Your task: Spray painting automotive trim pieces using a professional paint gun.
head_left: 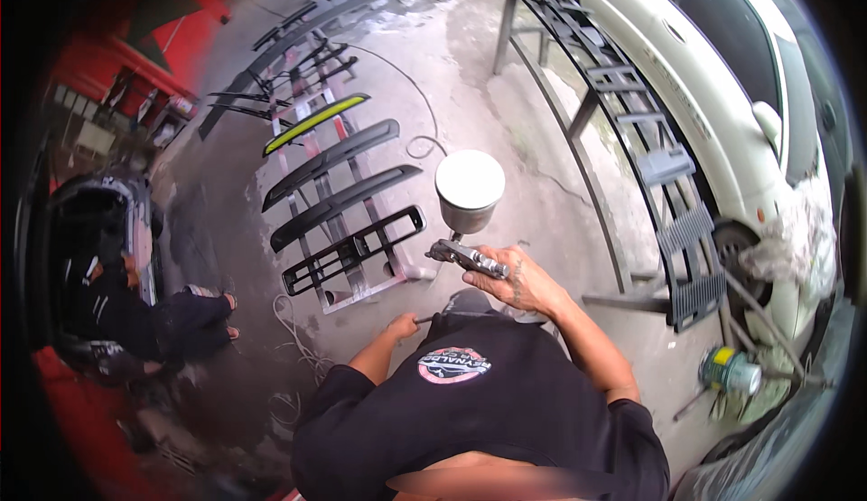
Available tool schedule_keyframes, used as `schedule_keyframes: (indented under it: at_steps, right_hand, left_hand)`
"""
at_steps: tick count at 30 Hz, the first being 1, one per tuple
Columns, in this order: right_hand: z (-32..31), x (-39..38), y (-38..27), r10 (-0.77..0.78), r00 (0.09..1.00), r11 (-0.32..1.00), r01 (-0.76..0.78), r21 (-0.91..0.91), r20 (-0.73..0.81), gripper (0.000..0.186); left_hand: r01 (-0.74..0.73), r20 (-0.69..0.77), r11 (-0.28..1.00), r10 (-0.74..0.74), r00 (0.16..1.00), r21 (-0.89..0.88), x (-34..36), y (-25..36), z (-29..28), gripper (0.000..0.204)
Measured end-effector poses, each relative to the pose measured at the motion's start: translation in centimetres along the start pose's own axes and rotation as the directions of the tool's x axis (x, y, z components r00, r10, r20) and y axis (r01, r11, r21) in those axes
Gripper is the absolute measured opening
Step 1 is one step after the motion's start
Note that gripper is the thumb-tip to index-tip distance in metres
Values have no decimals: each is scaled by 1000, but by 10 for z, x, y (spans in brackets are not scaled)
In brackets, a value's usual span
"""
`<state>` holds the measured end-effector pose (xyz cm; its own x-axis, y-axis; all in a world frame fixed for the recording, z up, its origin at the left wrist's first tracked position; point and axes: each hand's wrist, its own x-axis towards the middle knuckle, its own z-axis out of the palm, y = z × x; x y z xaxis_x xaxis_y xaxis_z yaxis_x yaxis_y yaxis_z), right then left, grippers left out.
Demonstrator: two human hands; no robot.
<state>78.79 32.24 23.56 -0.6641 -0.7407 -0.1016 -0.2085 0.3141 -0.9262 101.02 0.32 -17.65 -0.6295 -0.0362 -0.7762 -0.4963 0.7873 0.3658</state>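
Note:
My right hand (517, 277) is wrapped round a metal spray gun (470, 257), raised in front of my chest. On top of the gun sits a round paint cup (470, 196) with a white lid. Low by my waist, my left hand (404, 324) is closed on a thin dark hose (423, 319). Just beyond the gun, to its left, a black grille frame (354, 248) lies across a metal rack (336, 300). Farther along the same rack lie dark curved trim pieces (348, 203) and one with a yellow-green face (316, 124).
At the right, a long stand (607, 126) carries several grey and black parts beside a white car (695, 76). A paint can (730, 371) stands at the lower right. Another person (126, 307) bends over a dark car part at the left. A hose (302, 347) coils on the floor.

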Motion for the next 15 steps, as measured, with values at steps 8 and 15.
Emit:
schedule_keyframes:
  at_steps: [8,15]
  right_hand:
    - [-99,105,53,27,996,998,-31,49,91,32]
    - [-178,241,78,93,970,993,-74,-93,226,29]
  left_hand:
    - [376,133,856,-351,927,-356,60,85,56,35]
    - [105,106,44,1,994,-993,239,166,57,38]
